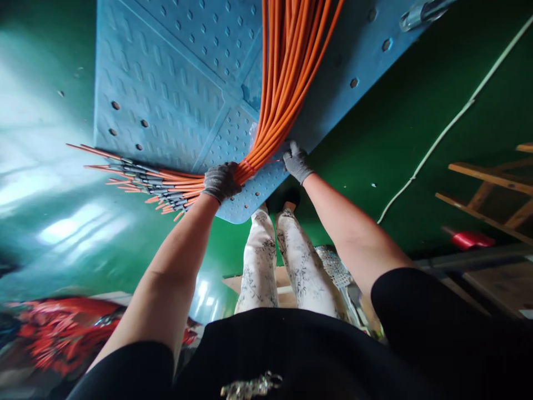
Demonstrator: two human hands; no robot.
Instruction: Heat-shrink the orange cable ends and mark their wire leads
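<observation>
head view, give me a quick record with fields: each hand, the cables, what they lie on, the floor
left hand: gloved left hand, grip closed around the orange cable bundle at its bend
right hand: gloved right hand pressed on the bundle beside the left
cable ends: tips with grey sleeves fan out past the left hand
surface: blue plastic pallet, studded, with holes
floor: green floor, a white cord across it

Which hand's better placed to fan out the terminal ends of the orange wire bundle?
Left, probably. The left hand grips the orange wire bundle right beside the terminal ends, which splay out past it. The right hand rests farther along the bundle, on the blue mat.
</observation>
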